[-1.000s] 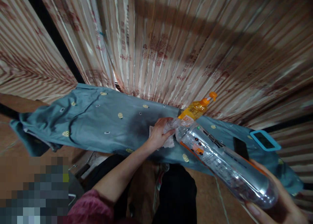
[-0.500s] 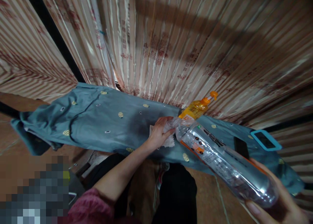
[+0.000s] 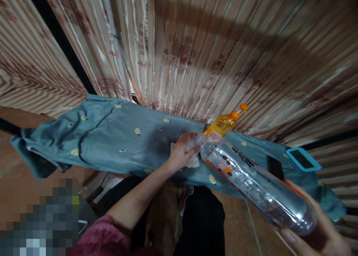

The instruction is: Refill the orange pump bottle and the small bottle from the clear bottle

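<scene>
Right hand cradles the clear bottle's base; left hand grips its neck.

A blue-grey cloth with small yellow and white motifs covers a long narrow counter, its left end hanging down in folds. Behind it hangs a striped, pleated curtain in cream and reddish tones, with a dark vertical gap at the left. An orange spray bottle lies tilted on the cloth beside the curtain, nozzle pointing up to the right. Further right on the cloth lies a dark phone, and near it, at the cloth's right end, a device in a light blue case. Below the counter is a reddish-brown tiled floor.
</scene>
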Available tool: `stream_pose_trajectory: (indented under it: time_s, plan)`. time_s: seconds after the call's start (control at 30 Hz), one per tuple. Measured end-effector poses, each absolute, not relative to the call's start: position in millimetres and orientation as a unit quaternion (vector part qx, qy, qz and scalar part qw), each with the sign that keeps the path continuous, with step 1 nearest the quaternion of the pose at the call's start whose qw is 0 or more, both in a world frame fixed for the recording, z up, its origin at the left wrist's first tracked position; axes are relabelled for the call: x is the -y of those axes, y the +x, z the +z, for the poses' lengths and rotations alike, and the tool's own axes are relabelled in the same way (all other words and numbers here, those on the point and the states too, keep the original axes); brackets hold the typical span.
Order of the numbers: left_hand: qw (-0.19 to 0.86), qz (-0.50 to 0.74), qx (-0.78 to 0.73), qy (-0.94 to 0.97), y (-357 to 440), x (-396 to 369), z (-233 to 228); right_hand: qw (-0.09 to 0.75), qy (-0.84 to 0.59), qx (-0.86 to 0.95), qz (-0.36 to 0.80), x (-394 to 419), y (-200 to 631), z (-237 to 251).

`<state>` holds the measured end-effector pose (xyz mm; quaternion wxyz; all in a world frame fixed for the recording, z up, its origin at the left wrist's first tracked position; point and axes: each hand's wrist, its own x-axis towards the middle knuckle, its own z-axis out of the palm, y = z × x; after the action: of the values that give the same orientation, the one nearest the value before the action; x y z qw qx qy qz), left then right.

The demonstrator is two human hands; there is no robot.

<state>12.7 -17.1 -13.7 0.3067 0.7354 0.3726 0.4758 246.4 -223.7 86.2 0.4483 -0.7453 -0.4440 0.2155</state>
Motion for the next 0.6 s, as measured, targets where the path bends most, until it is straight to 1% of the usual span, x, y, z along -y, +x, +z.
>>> stream_pose_trajectory:
  time_s: [0.17, 0.6]
  plan:
    - [0.311, 0.475, -0.373, 0.734, 12.8, 16.4, -14.5, 0.436, -0.747, 0.458, 0.206, 223.2, 249.1, 85.0]
    - [0.31, 0.478, -0.37, 0.734, 12.3, 16.9, -13.7, 0.45, -0.748, 0.437, 0.22, 222.2, 244.6, 86.4]
